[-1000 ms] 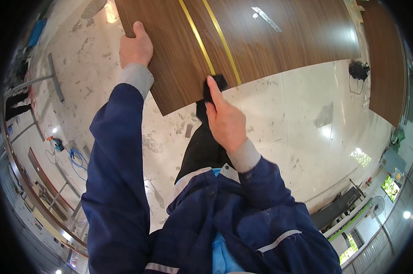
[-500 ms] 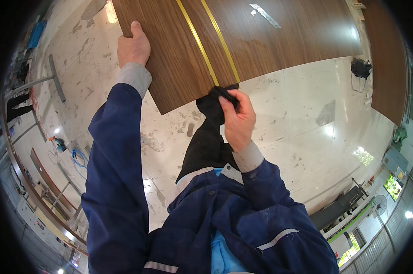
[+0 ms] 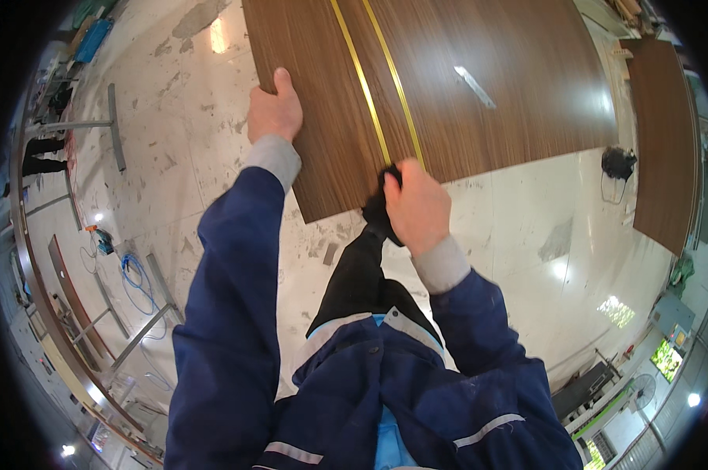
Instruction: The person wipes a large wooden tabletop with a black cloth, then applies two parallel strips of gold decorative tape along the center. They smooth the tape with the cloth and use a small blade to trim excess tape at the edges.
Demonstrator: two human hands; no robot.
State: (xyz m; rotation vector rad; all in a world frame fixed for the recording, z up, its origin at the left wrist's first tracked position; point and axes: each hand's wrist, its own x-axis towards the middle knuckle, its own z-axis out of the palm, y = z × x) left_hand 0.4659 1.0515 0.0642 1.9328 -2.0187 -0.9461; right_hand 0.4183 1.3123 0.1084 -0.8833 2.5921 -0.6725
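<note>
A brown wood-grain panel (image 3: 511,117) with two gold strips (image 3: 362,70) running across it lies ahead of me. My left hand (image 3: 276,110) is closed round the panel's left edge, thumb on the top face and the other fingers partly hidden. At the near edge, where the strips end, my right hand (image 3: 418,205) pinches a bunched black cloth (image 3: 390,178). The cloth touches the panel by the left strip. Part of the cloth is hidden behind my fingers, and its dark colour merges with my shoe below.
A small pale label-like strip (image 3: 475,86) lies on the panel. More brown panels (image 3: 663,141) stand at the right, near a black bundle (image 3: 618,164) on the floor. To the left are grey metal frames (image 3: 116,129), a blue hose (image 3: 137,283) and a power tool (image 3: 102,241).
The panel and both hands now appear lower and further right in the view. My right hand has turned over the cloth, its back now facing up. My left hand keeps its hold.
</note>
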